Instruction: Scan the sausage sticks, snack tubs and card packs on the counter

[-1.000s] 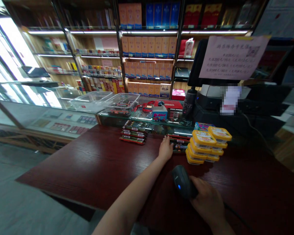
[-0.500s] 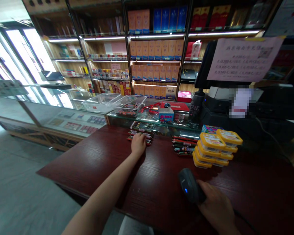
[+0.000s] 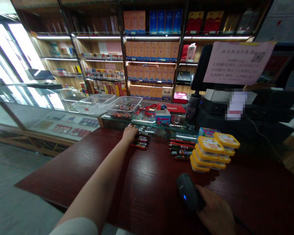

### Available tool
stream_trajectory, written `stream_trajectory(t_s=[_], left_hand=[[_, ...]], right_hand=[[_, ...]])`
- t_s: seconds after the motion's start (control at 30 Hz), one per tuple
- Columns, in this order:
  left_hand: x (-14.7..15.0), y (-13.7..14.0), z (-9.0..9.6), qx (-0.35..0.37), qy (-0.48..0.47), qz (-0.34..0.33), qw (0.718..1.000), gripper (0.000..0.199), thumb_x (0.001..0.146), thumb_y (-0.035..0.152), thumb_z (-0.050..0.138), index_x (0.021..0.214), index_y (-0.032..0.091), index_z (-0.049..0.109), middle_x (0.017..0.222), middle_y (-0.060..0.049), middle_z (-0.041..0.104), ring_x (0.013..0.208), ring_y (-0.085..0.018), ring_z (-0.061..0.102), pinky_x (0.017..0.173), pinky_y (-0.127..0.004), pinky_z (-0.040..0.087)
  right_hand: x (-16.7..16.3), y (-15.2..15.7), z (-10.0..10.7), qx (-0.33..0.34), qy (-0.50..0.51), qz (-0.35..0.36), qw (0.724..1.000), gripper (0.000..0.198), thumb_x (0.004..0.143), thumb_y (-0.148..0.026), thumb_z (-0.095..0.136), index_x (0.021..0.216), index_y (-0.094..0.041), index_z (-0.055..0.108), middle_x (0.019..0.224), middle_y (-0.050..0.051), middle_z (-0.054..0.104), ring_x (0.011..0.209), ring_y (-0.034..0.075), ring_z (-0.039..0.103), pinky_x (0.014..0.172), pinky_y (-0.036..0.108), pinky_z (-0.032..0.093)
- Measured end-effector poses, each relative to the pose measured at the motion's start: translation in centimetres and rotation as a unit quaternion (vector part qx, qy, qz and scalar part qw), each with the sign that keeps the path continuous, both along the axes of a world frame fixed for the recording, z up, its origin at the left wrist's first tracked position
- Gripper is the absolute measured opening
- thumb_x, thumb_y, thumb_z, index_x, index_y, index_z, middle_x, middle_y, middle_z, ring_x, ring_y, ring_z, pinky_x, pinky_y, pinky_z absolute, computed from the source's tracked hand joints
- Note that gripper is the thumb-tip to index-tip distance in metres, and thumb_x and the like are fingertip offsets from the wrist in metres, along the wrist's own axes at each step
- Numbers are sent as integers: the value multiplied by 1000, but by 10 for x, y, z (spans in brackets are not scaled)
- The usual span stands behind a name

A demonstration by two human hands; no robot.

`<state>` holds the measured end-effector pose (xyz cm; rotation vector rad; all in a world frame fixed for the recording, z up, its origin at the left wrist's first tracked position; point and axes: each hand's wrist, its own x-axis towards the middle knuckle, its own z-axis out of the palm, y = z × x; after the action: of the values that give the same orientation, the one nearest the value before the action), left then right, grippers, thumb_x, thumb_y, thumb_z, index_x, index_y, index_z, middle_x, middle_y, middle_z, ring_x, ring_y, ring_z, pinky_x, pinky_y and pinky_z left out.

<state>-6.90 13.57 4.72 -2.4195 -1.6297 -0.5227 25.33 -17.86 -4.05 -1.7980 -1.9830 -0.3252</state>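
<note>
My left hand [image 3: 130, 133] reaches to the far side of the brown counter, its fingers curled over the upper left end of a row of pens [image 3: 142, 140]. It appears to pinch a pen there, though the fingertips are partly hidden. My right hand [image 3: 214, 205] is wrapped round the handle of a dark barcode scanner [image 3: 189, 192] with a blue light on, held low over the counter's near right part. A second row of pens [image 3: 181, 148] lies to the right of the first, beside stacked yellow-lidded plastic boxes [image 3: 210, 145].
A glass ledge [image 3: 152, 124] at the back bears a clear bin of pens [image 3: 127, 107], another clear bin [image 3: 94, 102] and a small blue-pink box [image 3: 163, 117]. A monitor with a pink notice [image 3: 237, 62] stands at the right. Boxed goods fill the shelves [image 3: 149, 62] behind.
My left hand has moved away from me and a little left, from the near pens to the row's far end. My right hand still holds the scanner. The view has shifted slightly.
</note>
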Motion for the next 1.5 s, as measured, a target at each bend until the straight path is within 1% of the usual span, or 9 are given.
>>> stream_trajectory(t_s=[0.2, 0.33, 0.43, 0.53, 0.77, 0.97, 1.17, 1.33, 1.5], left_hand=[[0, -8, 3, 28, 41, 23, 999, 24, 85, 14, 44, 94, 22, 65, 110, -10, 57, 107, -24, 47, 90, -36, 34], [6, -28, 9, 53, -13, 25, 998, 34, 84, 12, 42, 110, 24, 61, 112, -11, 54, 109, -26, 48, 94, -39, 36], [20, -52, 5, 12, -80, -14, 997, 39, 82, 11, 46, 118, 23, 58, 113, -10, 55, 108, -25, 51, 94, -38, 40], [39, -81, -11, -58, -190, -78, 977, 40, 85, 14, 44, 123, 24, 55, 112, -7, 60, 107, -20, 54, 96, -34, 43], [69, -131, -59, -116, -391, -77, 910, 34, 82, 18, 53, 116, 17, 58, 114, -8, 64, 107, -19, 58, 95, -34, 46], [72, -139, -64, -108, -365, -43, 924, 25, 75, 18, 62, 100, 17, 66, 98, -6, 67, 94, -19, 60, 87, -32, 46], [70, -139, -69, -110, -378, -59, 917, 26, 73, 17, 64, 99, 18, 66, 96, -5, 66, 92, -17, 60, 86, -30, 46], [69, -140, -70, -105, -384, -77, 914, 26, 74, 17, 63, 100, 18, 65, 96, -4, 66, 91, -17, 60, 85, -30, 47], [69, -142, -67, -107, -387, -82, 912, 26, 74, 17, 63, 100, 18, 64, 97, -5, 66, 91, -17, 60, 85, -30, 47]], right_hand=[[-1, 0, 1, -9, 4, -2, 1000, 35, 71, -11, 53, 104, -21, 58, 98, 5, 71, 86, 21, 66, 75, 31, 47], [-1, 0, 4, -23, 16, -11, 1000, 35, 71, -10, 51, 103, -23, 58, 99, 5, 71, 87, 21, 66, 75, 31, 47], [-2, -1, 6, -23, 28, -6, 999, 34, 72, -12, 51, 104, -23, 58, 99, 5, 70, 87, 21, 65, 73, 31, 47], [-3, -2, 7, -7, 38, 1, 999, 32, 73, -13, 51, 103, -22, 58, 97, 5, 70, 86, 20, 65, 74, 30, 47], [-4, -3, 12, -11, 36, 5, 999, 31, 73, -12, 49, 100, -22, 60, 96, 5, 71, 83, 20, 65, 71, 29, 46], [-13, -9, 34, -57, 172, 10, 983, 35, 72, -21, 51, 106, -24, 61, 94, 4, 72, 82, 23, 67, 70, 32, 48], [-37, -10, 64, -88, 404, 57, 909, 33, 70, -36, 62, 98, -20, 65, 96, 7, 73, 88, 25, 67, 80, 36, 51], [-49, -11, 79, -103, 442, 54, 889, 29, 69, -35, 65, 92, -19, 68, 90, 7, 73, 84, 25, 67, 77, 36, 52], [-48, -12, 81, -117, 412, 68, 901, 29, 70, -32, 65, 95, -18, 67, 94, 8, 73, 86, 24, 68, 79, 34, 52]])
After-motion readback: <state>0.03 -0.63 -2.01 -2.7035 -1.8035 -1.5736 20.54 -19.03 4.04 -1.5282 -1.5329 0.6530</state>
